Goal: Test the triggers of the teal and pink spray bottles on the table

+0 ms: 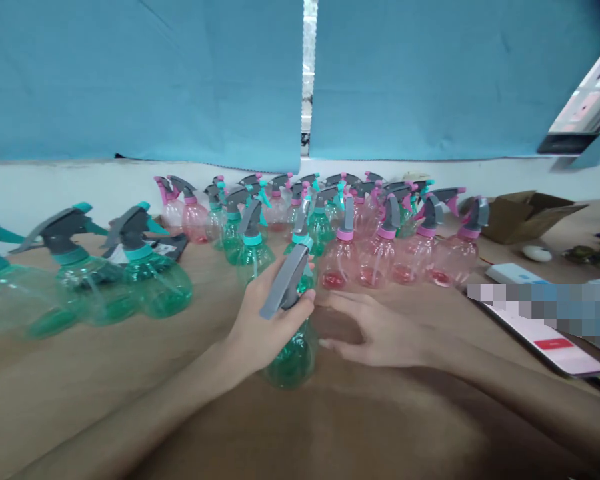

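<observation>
My left hand (263,320) is closed around the neck of a green spray bottle (293,353) with a grey trigger head, standing on the brown table (130,400) in front of me. My right hand (375,330) lies just to its right, fingers stretched flat toward the bottle's base, holding nothing. Behind them stands a crowd of several more spray bottles, green ones (253,250) and pink ones (380,257), all with grey trigger heads.
Three green spray bottles (150,273) stand at the left. A phone (550,337) lies at the right beside a blurred patch. A cardboard box (527,213) and a small white object (537,253) sit at the back right. Blue sheeting (155,80) hangs behind.
</observation>
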Action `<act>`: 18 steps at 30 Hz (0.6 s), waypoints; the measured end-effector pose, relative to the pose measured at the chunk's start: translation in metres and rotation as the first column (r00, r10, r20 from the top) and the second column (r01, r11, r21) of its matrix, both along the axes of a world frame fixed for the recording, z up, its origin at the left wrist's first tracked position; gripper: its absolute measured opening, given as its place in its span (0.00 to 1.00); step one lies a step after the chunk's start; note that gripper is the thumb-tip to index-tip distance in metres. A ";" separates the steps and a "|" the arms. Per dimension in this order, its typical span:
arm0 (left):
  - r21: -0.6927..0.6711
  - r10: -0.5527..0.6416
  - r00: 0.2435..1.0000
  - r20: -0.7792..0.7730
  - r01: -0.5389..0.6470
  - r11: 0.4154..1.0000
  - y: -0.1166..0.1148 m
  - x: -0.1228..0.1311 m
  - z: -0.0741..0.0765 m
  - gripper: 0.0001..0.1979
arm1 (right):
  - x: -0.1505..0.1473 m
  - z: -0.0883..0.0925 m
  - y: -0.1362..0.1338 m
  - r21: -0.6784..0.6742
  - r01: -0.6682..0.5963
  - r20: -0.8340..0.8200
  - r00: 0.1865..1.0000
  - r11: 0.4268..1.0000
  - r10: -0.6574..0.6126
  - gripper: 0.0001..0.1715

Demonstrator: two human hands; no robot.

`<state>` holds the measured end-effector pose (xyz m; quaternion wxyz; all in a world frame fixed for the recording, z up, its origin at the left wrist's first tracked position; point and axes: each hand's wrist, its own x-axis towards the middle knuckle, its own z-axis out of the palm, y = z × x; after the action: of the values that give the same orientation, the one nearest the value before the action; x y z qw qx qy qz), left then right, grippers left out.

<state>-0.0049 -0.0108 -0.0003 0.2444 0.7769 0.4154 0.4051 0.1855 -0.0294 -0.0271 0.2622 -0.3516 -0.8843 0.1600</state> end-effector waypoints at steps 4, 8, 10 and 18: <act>0.008 0.015 0.998 0.057 -0.015 1.000 -0.005 -0.018 -0.001 0.15 | -0.025 0.019 -0.016 -0.014 0.001 0.055 0.998 1.000 -0.001 0.38; -0.080 0.068 0.992 0.105 -0.060 0.995 -0.014 -0.044 -0.003 0.18 | -0.067 0.015 -0.021 -0.010 0.059 0.022 0.998 0.998 -0.059 0.47; -0.135 0.083 0.985 0.151 -0.063 0.989 -0.018 -0.058 -0.002 0.21 | -0.093 0.009 -0.020 0.063 0.141 0.017 0.990 0.988 -0.142 0.43; -0.097 0.182 0.971 0.154 -0.169 0.981 -0.023 -0.129 -0.005 0.33 | -0.165 0.012 0.000 0.065 0.235 0.079 0.968 0.970 -0.239 0.37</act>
<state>-0.1338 -0.0339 -0.0055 0.2727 0.6906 0.4777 0.4696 0.0201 -0.0295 -0.0151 0.2505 -0.4539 -0.8506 0.0875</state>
